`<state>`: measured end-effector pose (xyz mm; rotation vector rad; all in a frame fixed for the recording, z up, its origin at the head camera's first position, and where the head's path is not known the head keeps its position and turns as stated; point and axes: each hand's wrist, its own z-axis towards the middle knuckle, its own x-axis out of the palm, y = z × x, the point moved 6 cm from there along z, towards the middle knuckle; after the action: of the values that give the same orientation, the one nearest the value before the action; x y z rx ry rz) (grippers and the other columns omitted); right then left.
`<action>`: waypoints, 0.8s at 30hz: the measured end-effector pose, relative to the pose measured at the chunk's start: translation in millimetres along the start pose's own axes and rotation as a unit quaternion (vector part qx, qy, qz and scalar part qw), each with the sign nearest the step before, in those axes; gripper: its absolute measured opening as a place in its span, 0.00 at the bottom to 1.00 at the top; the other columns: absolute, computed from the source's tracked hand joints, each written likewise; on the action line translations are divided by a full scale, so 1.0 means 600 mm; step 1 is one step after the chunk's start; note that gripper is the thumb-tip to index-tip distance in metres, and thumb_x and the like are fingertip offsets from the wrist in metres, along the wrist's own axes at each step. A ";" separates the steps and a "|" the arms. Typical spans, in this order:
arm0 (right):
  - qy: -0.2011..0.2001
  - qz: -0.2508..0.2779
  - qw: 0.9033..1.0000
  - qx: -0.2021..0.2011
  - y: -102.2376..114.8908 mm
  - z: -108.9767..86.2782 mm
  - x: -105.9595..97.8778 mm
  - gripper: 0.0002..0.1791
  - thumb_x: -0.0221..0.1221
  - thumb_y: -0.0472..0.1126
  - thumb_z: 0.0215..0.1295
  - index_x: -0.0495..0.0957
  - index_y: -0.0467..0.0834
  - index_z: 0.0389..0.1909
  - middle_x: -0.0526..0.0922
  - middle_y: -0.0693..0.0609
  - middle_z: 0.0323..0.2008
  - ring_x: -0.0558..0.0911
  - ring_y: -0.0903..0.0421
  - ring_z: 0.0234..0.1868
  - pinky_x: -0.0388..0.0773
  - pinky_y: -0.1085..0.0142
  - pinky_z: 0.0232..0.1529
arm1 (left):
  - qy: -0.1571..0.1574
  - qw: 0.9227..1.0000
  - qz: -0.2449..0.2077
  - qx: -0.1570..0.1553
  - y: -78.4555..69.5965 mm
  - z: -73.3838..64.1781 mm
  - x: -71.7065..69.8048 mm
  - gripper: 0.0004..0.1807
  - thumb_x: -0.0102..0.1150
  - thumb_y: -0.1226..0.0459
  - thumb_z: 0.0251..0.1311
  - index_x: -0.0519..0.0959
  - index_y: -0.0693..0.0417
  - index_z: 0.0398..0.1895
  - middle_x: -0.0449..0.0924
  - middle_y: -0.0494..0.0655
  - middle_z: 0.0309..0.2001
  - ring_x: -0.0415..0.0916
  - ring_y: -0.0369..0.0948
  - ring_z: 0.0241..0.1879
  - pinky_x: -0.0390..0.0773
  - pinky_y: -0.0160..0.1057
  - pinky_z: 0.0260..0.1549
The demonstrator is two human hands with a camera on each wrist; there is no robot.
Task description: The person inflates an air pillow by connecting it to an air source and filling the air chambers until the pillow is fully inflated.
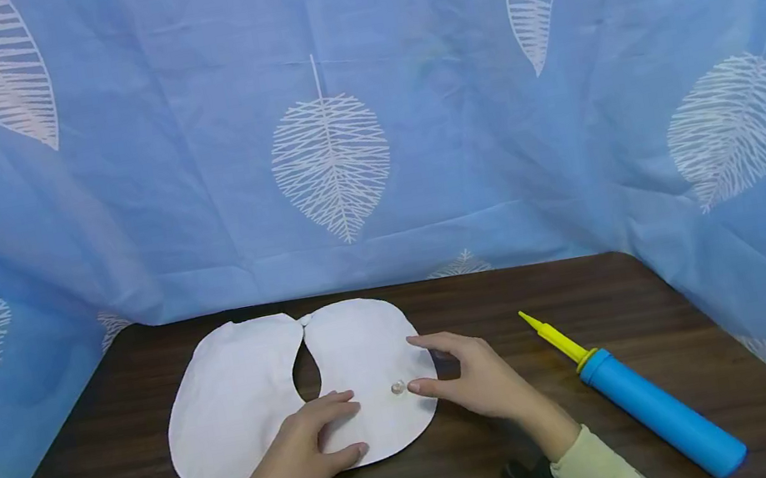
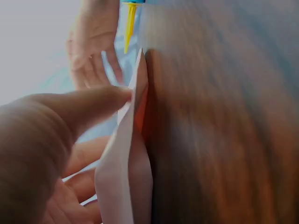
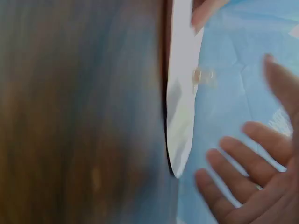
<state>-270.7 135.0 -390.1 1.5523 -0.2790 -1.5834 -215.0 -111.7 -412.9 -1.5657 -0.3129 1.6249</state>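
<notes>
A flat white inflatable neck pillow (image 1: 237, 390) lies on the table, its two rounded lobes around a narrow central opening. On the right lobe stands a small clear valve (image 1: 398, 387), which sticks up from the surface in the right wrist view. My left hand (image 1: 304, 451) rests on the pillow's front middle, fingers loosely extended, thumb at the front edge. In the left wrist view that thumb touches the white fabric (image 2: 117, 186). Close by the valve, my right hand (image 1: 482, 379) hovers with thumb and fingers spread and nothing between them.
A blue hand pump (image 1: 663, 412) with a yellow nozzle (image 1: 555, 337) lies slanted on the table at the right. Behind the dark wooden table (image 1: 469, 300) hangs a blue curtain (image 1: 457, 133) with white leaf prints, which also runs along both sides.
</notes>
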 end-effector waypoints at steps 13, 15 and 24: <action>0.059 0.022 0.998 -0.014 0.002 -0.009 0.034 0.26 0.74 0.51 0.68 0.86 0.45 0.63 0.89 0.49 0.60 0.88 0.50 0.60 0.86 0.51 0.61 | -0.002 0.998 0.059 0.029 -0.003 -0.007 0.015 0.28 0.79 0.56 0.60 0.85 0.54 0.62 0.81 0.54 0.70 0.75 0.60 0.73 0.73 0.67 0.70; 0.057 0.019 0.998 -0.016 0.003 -0.007 0.036 0.25 0.74 0.50 0.68 0.86 0.45 0.62 0.90 0.50 0.59 0.88 0.50 0.59 0.86 0.52 0.61 | 0.001 0.997 0.071 0.037 -0.007 -0.006 0.014 0.28 0.79 0.55 0.60 0.85 0.54 0.62 0.81 0.55 0.70 0.76 0.60 0.72 0.74 0.67 0.69; 0.044 0.016 0.999 -0.005 0.000 0.013 0.047 0.16 0.73 0.47 0.69 0.90 0.45 0.53 0.93 0.54 0.45 0.89 0.56 0.46 0.87 0.63 0.51 | 0.121 0.990 0.066 0.029 -0.045 0.027 -0.003 0.29 0.76 0.52 0.64 0.86 0.64 0.59 0.82 0.63 0.67 0.79 0.61 0.69 0.77 0.63 0.68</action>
<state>-273.1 111.8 -408.3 1.5967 -0.2452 -1.4852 -219.7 -90.8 -390.0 -1.7488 -0.0327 1.5070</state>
